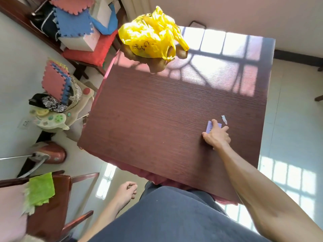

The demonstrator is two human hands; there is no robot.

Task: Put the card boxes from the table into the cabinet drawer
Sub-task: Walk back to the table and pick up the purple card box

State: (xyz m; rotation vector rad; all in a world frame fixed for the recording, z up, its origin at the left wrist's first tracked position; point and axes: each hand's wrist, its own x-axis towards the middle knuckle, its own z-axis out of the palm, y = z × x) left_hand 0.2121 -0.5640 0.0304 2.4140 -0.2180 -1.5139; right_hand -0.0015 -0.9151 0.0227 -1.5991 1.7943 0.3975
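A small lilac card box lies flat near the right edge of the dark red wooden table. My right hand rests on top of it, fingers spread over the box and touching it, the thumb at its left side. Part of the box is hidden under the fingers. My left hand hangs below the table's near edge, fingers loosely curled, holding nothing. No cabinet drawer is in view.
A crumpled yellow plastic bag sits at the table's far left corner. A small white scrap lies just beyond the box. Chairs with foam mats, toys and a green cloth crowd the floor to the left.
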